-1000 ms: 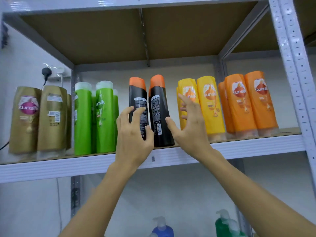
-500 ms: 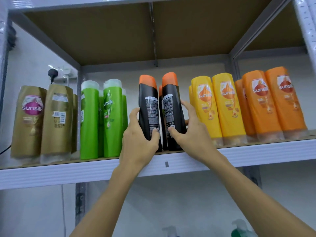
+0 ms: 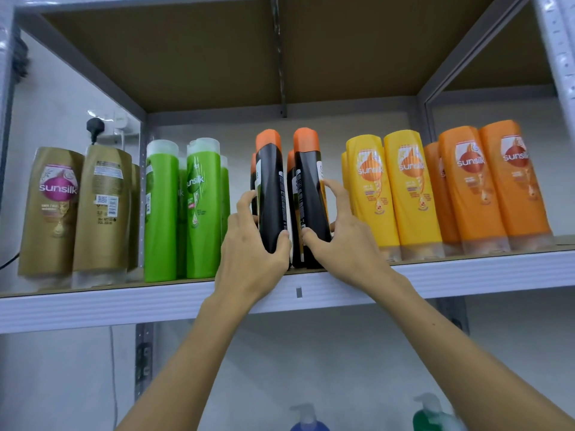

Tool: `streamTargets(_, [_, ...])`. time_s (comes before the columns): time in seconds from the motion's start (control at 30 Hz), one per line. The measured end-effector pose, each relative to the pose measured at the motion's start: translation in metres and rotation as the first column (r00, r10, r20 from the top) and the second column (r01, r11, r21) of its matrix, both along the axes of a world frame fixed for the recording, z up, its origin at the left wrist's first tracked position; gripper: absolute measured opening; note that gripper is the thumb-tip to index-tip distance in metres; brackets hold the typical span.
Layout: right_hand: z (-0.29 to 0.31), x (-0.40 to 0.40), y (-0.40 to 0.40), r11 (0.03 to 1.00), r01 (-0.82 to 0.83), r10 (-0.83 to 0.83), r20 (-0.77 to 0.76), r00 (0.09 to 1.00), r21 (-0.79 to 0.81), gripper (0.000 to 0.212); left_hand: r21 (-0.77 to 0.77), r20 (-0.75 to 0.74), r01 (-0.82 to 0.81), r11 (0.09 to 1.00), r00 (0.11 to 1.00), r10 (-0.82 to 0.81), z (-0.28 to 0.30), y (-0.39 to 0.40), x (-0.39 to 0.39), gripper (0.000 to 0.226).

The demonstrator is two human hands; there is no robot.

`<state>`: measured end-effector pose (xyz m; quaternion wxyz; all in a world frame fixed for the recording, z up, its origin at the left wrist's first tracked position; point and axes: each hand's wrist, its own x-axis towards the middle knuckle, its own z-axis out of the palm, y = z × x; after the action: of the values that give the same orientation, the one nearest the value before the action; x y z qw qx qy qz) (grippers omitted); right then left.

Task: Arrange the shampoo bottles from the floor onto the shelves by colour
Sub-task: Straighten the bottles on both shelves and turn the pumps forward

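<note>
While both hands grip the two front black shampoo bottles, left hand [image 3: 252, 253] on the left bottle [image 3: 270, 194], right hand [image 3: 339, 241] on the right bottle [image 3: 309, 194], these stand on the shelf [image 3: 124, 303] between green bottles [image 3: 186, 209] and yellow bottles [image 3: 389, 188]. Step in hand, apparently: squaring the black group. Next move likely calls for releasing without toppling them.

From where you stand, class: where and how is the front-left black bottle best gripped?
Grip the front-left black bottle round its lower body, from the front, thumb on one narrow side and fingers on the other, as the left hand does. It stands upright, with green bottles close on the left, so its sides are cramped.

Both hands [image 3: 252, 253] [image 3: 342, 244] — black bottles [image 3: 272, 197]
</note>
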<state>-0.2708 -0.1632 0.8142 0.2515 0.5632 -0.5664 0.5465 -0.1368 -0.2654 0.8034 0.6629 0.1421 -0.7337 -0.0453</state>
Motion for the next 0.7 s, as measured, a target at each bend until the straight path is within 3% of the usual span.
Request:
streamTargets(0.43, [0.0004, -0.001, 0.0001, 0.998, 0.015, -0.013, -0.04, 0.999, 0.06, 0.073, 0.141, 0.11, 0.056, 0.988, 0.991, -0.072, 0.0024, 0.0021, 0.0038, 0.061])
streamTargets(0.7, [0.0, -0.0073, -0.0055, 0.998, -0.06, 0.06, -0.002, 0.998, 0.03, 0.079, 0.129, 0.116, 0.075, 0.989, 0.989, -0.09, 0.0031, 0.003, 0.0044, 0.07])
